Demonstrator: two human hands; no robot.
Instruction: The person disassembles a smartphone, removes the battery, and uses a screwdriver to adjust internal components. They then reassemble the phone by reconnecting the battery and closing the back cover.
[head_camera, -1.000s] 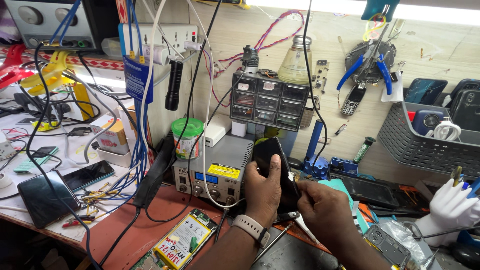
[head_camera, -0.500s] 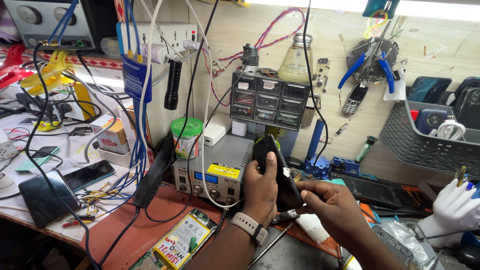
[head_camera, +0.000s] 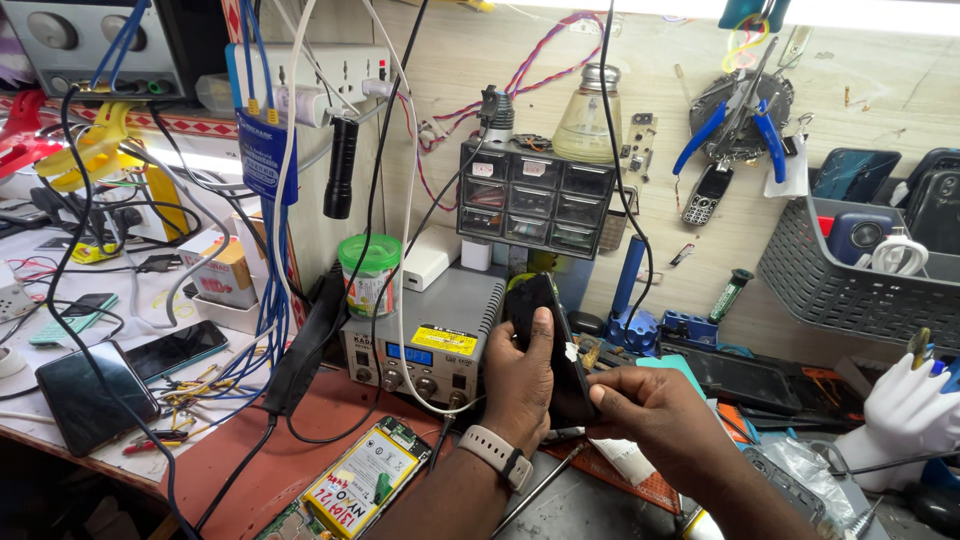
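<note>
We take the grey soldering station (head_camera: 425, 335) as our landmark. Its front carries a yellow rectangular label (head_camera: 444, 341). On its left top corner stands a green-lidded round plastic tub (head_camera: 369, 276); below it lies a yellow-labelled flat battery pack (head_camera: 362, 478); to its left sits a small white-and-orange cardboard box (head_camera: 218, 273). Just right of the station, our left hand (head_camera: 520, 375) clamps the black slim phone (head_camera: 552, 340) upright, thumb raised along its face. Our right hand (head_camera: 655, 413) pinches its lower edge, fingers together.
</note>
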